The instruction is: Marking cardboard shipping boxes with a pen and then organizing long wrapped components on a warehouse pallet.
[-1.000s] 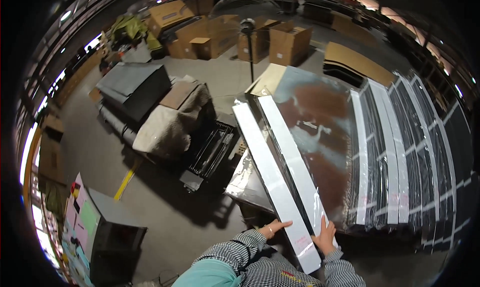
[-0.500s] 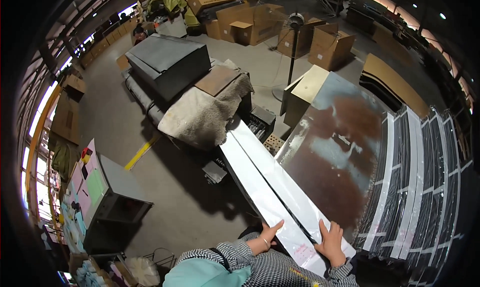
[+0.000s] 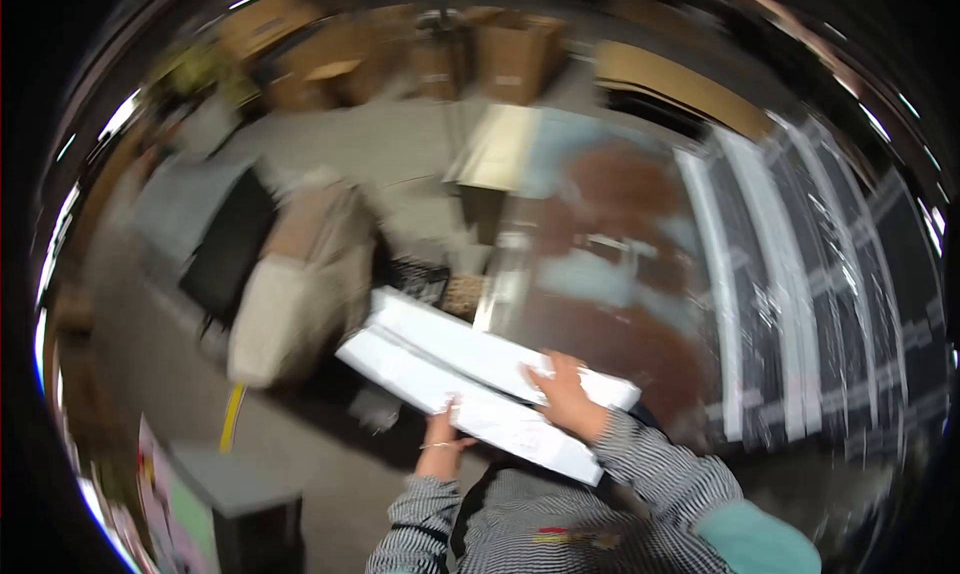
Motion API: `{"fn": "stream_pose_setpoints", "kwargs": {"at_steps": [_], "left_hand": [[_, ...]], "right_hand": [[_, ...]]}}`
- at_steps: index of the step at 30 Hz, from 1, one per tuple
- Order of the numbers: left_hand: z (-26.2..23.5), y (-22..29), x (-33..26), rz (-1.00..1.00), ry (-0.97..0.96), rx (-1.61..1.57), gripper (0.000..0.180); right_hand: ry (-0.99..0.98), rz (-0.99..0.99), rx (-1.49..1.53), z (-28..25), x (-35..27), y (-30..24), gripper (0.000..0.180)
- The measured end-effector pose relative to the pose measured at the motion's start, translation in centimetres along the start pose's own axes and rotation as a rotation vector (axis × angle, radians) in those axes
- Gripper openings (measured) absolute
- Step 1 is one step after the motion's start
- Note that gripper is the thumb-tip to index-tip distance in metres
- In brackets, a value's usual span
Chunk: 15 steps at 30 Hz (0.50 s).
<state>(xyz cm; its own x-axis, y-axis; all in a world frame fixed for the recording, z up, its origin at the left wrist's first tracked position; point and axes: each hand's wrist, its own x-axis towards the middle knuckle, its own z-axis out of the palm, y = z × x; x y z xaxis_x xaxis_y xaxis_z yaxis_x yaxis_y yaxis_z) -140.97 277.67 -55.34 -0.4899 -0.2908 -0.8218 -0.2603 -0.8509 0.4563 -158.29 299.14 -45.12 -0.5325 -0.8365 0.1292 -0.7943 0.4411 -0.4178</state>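
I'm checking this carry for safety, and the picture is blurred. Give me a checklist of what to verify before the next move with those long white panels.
1. Left hand on the long white panels: ok, at their near edge.
2. Right hand on the panels: ok, laid on top.
3. Grip firmness: cannot tell, motion blur.
4. Panels' far end free of the covered bundle: cannot tell.
5. Panels stacked evenly: not ok, two offset.
6. Reflective table beside them: ok, in view.
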Motion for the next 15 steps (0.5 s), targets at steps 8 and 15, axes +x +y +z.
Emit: {"fn": "stream_pose_setpoints", "kwargs": {"at_steps": [8, 15], "left_hand": [[0.2, 0.2, 9.3, 0.042, -0.038, -0.081, 0.077], [11.6, -16.7, 2.6, -0.297, -0.229, 0.142, 0.059]], "right_hand": [[0.529, 0.025, 0.004, -7.5, -2.1, -1.9, 0.063], [0.717, 0.899, -0.673, -19.9, -32.7, 21.0, 0.066]]}}
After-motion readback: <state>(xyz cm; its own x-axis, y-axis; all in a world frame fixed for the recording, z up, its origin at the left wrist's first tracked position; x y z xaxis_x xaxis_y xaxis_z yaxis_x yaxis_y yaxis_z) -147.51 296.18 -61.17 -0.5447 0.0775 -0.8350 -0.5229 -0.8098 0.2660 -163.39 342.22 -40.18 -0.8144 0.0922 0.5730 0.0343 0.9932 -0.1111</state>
